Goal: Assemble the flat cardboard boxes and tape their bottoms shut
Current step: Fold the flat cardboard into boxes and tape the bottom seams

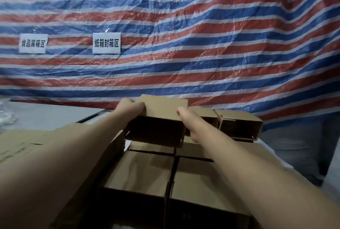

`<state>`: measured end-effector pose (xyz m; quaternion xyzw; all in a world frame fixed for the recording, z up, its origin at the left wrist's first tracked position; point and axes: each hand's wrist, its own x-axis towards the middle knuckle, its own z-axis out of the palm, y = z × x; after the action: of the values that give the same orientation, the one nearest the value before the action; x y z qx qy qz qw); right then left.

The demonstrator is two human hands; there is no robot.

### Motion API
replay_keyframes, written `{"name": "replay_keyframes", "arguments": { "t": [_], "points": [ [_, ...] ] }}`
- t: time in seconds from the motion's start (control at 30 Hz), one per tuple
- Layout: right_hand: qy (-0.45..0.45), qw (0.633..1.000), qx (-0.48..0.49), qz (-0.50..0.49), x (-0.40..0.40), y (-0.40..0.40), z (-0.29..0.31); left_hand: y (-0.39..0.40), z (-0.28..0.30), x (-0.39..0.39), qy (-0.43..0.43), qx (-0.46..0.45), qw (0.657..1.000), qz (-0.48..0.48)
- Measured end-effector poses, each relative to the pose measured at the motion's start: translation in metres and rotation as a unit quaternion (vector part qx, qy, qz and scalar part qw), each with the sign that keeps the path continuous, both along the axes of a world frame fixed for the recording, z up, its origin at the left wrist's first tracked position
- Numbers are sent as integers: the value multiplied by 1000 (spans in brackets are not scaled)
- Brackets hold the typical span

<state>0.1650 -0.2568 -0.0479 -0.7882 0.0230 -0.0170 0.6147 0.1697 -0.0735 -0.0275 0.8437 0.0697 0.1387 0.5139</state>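
Observation:
A small brown cardboard box [161,111] is held up above the pile, its open side facing me. My left hand [128,112] grips its upper left edge, thumb on the top panel. My right hand [191,124] grips its right side, thumb on the top panel. The fingers of both hands are hidden behind the box. Under and in front of it stand several assembled boxes [147,170] in rows. A stack of flat cardboard blanks [24,144] lies at the left, under my left forearm.
Two more open boxes [239,124] lie on their sides at the back right. A grey table [46,114] runs along the left. A red, white and blue striped tarp [202,44] with two white paper signs [106,43] hangs close behind.

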Motion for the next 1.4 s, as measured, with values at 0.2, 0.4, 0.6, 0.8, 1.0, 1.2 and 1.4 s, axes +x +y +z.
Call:
{"name": "replay_keyframes", "arguments": {
  "t": [0.2,0.4,0.6,0.8,1.0,1.2,1.4],
  "points": [
    [28,999,11,-19,65,14,-26,8,-31,54,61,30,998,14],
    [37,999,-6,3,92,12,-46,7,-50,80,69,35,996,36],
    [28,999,40,-5,89,12,-54,11,-51,83,-32,105,990,85],
    [-57,994,-32,-90,53,-2,-21,32,-11,27,-45,326,943,47],
    [-150,980,-41,-126,-3,-8,-9,62,-47,-71,122,546,829,30],
    [-146,978,-67,-133,-55,-7,-14,61,-91,-147,120,533,838,0],
    [-130,984,-61,-105,-91,-2,-12,65,-109,-194,11,559,829,17]
  ]
}}
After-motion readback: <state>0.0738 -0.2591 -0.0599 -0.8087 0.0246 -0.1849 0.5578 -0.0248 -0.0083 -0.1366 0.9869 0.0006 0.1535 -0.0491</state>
